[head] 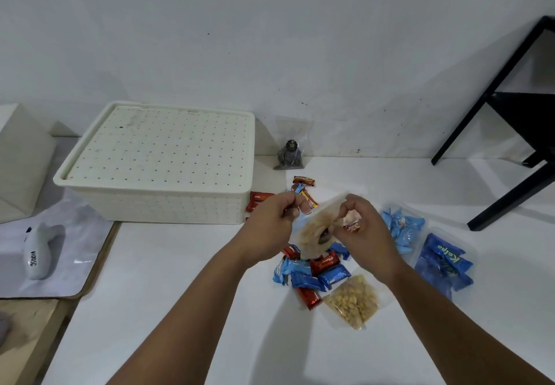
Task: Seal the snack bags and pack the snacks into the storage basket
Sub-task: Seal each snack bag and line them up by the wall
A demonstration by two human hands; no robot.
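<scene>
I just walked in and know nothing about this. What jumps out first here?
Two bare hands meet mid-table: the left hand and right hand pinch the top of a clear bag of pale snacks. Beneath them lies a scatter of red and blue wrapped snacks beside a clear bag of yellow nuts. Behind, on the left, sits a cream storage basket with its perforated lid on.

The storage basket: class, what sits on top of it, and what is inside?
A perforated cream lid covers the whole top of the storage basket. Nothing rests on the lid. The inside is hidden by the lid and walls, so its contents cannot be told.
</scene>
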